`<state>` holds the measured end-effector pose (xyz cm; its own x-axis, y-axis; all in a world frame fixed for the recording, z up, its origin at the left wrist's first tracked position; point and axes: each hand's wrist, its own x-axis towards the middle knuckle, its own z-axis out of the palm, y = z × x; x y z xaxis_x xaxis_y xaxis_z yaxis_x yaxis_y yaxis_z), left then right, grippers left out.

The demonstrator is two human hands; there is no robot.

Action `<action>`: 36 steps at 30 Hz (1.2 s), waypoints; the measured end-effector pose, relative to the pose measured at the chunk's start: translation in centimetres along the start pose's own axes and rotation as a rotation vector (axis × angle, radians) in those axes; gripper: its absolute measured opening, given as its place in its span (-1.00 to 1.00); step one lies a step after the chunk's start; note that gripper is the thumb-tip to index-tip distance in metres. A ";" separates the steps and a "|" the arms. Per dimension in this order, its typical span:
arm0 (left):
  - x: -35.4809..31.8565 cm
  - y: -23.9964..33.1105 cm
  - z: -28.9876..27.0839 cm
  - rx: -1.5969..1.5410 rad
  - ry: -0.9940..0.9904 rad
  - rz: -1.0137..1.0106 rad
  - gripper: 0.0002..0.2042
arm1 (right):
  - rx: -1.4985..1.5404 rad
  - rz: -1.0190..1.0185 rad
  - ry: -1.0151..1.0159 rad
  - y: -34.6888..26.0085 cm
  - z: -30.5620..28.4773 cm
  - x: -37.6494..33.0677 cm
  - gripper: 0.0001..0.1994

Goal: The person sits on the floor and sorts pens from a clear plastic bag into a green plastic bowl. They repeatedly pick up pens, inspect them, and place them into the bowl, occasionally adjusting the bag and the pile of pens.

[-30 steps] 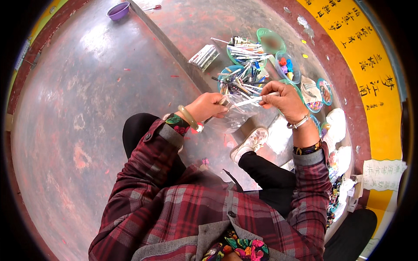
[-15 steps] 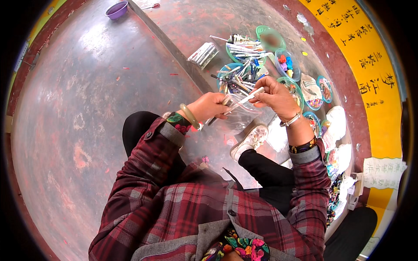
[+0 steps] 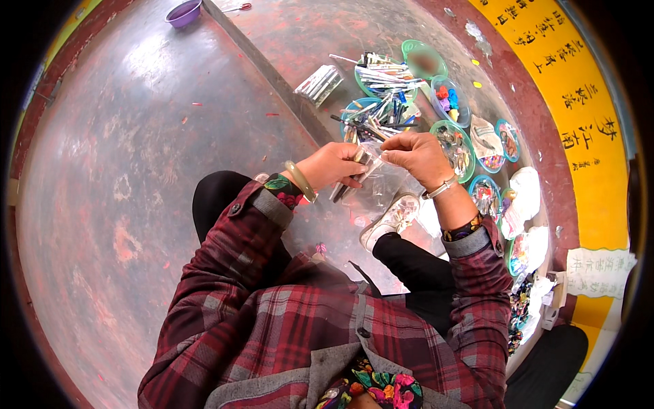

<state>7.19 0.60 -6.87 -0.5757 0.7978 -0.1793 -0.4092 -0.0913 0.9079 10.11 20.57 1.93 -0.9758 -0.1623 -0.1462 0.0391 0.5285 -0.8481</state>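
My left hand (image 3: 332,166) is closed round a small bundle of pens (image 3: 340,192), dark and light, together with a clear plastic bag (image 3: 390,180) that hangs to the right of its fingers. Just right of it, my right hand (image 3: 419,161) pinches the upper end of a white pen (image 3: 372,168) between thumb and fingertips. The pen slants down along the bag toward the left fingers. Glare on the plastic hides how far inside the bag it is.
Beyond my hands stand a blue basket of mixed pens (image 3: 381,119) and a green basket of white pens (image 3: 388,75). A clear box of pens (image 3: 319,85) lies beside them. Baskets of small parts (image 3: 453,146) line the right. My shoe (image 3: 392,221) is below; a purple basin (image 3: 184,13) stands far left.
My right hand has moved slightly down and left, bringing the white pen down against the bag and the left hand's bundle. My left hand has barely shifted.
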 end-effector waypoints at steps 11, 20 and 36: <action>-0.1 -0.1 0.1 -0.004 -0.020 0.000 -0.79 | -0.176 0.049 -0.035 -0.6 1.0 0.1 -0.87; -0.4 0.4 0.4 0.035 0.083 0.002 -0.82 | -0.354 -0.053 -0.011 -0.9 1.4 0.4 -0.82; -1.3 2.9 -2.9 0.036 0.608 0.234 -0.87 | -0.455 0.325 0.226 21.1 3.3 5.3 -0.70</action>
<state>4.69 -2.43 -5.12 -0.9490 0.2784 -0.1481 -0.2064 -0.1934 0.9592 6.52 28.13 -18.39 -0.9527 0.2226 -0.2072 0.2963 0.8328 -0.4676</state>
